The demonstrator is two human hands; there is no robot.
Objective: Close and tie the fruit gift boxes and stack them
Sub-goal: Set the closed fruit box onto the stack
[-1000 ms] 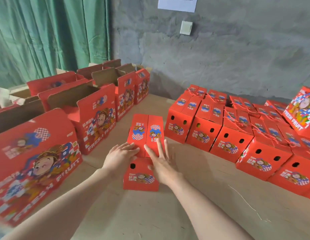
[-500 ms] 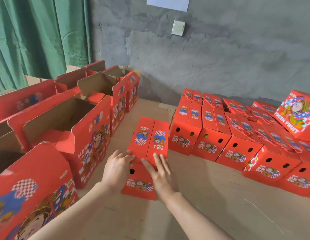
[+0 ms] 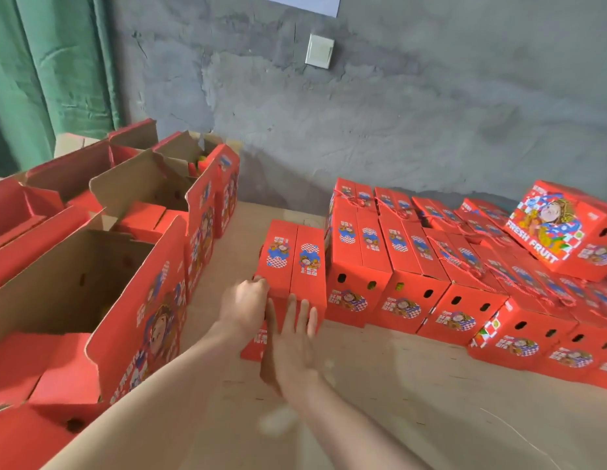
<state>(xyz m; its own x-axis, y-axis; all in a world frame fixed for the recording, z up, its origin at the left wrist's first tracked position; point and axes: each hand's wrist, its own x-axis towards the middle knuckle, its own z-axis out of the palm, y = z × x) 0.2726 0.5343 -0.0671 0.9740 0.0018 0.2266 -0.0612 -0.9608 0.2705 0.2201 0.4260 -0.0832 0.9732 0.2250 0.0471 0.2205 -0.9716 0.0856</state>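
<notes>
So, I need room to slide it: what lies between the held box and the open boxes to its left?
Nothing: a bare strip of table, per the head view.

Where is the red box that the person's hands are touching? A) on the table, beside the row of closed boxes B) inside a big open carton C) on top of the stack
A: the red box touched by the left hand and right hand stands on the wooden table, with the row of closed boxes right beside it.
</notes>
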